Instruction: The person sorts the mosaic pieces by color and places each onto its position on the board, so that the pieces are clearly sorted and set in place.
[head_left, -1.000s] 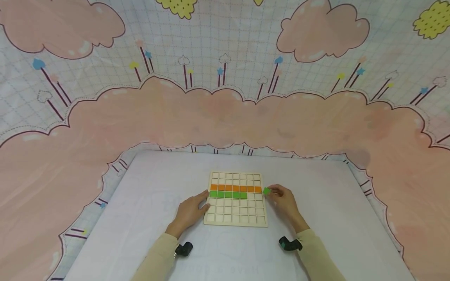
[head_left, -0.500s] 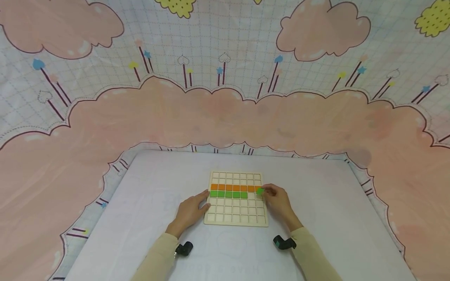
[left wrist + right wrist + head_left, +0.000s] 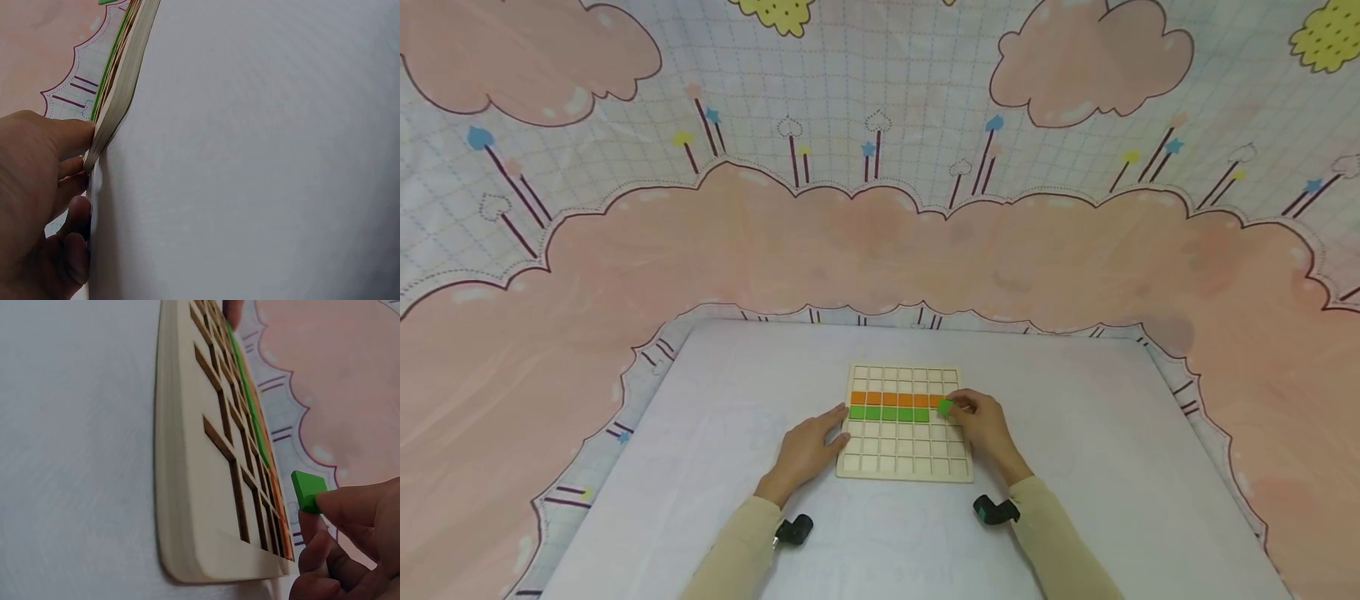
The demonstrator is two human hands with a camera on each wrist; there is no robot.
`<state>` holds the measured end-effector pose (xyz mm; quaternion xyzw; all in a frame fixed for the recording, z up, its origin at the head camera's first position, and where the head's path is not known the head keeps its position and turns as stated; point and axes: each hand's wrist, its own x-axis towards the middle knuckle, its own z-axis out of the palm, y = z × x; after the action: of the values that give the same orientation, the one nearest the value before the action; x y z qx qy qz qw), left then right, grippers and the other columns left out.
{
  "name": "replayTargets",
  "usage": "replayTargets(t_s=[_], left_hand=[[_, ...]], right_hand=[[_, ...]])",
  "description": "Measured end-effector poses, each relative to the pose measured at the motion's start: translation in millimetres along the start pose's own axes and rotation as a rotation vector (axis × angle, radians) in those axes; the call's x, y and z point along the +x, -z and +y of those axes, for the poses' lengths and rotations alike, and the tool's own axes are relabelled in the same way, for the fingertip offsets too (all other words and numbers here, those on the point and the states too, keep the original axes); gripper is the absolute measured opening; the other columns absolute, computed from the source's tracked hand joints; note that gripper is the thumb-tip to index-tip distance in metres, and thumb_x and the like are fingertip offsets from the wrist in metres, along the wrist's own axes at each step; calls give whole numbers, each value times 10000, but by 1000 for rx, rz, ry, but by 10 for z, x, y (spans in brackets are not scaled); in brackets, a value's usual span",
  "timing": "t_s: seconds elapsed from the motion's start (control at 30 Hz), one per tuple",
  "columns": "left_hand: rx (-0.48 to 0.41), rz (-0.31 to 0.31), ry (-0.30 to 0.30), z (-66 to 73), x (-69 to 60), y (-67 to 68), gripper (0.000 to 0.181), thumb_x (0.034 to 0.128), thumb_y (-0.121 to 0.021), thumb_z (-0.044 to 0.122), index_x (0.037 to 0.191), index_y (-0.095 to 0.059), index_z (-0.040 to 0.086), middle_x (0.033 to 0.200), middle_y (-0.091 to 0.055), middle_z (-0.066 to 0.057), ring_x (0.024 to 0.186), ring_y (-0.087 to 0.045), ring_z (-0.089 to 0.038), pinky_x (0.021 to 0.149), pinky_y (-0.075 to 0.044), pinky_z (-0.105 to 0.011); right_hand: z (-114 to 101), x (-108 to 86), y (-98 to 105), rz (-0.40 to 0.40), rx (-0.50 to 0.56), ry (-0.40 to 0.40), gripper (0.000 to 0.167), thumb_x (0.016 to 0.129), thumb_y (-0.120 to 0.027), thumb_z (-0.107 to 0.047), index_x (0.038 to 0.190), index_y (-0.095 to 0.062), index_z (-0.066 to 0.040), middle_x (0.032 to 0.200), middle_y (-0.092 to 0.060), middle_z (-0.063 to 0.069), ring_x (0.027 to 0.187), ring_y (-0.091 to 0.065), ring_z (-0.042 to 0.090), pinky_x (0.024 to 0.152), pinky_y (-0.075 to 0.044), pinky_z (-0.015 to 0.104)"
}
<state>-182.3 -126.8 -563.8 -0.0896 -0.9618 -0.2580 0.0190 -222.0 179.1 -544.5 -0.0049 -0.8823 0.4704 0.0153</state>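
A pale wooden grid board [image 3: 904, 478] lies flat on the table, with square recesses in rows. An orange row of tiles [image 3: 897, 400] crosses it, and below that a green row of tiles [image 3: 889, 413] starts from the left. My right hand [image 3: 988, 425] pinches a small green square tile [image 3: 308, 490] between thumb and finger, over the right part of the green row. In the right wrist view the tile is tilted and apart from the board. My left hand [image 3: 807, 450] touches the board's left edge, thumb and fingers spread along it.
The white tabletop [image 3: 760, 367] surrounds the board. Behind it hangs a cloth backdrop [image 3: 880, 250] printed with pink clouds. A black wrist camera [image 3: 795, 529] sits by the left sleeve, and another black wrist camera [image 3: 996, 510] by the right one.
My right hand has moved left with the green tile, from beside the board's right edge to above the green row. My left hand and the board have stayed in place.
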Motion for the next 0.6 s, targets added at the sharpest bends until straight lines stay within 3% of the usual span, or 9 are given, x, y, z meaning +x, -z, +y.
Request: replayTargets(t_s=[0.6], left_hand=[[19,6,-12,-24,17,-19,521,943,-640,348,1421,-537,165,1490,-513,8,1303,-556,-314,1029,-490,-521]], right_hand=[[32,1,-72,-42,-74,53,159,884,-699,-125,1035,-748,-114,992,-703,48,905,-600,184,819,-509,347]])
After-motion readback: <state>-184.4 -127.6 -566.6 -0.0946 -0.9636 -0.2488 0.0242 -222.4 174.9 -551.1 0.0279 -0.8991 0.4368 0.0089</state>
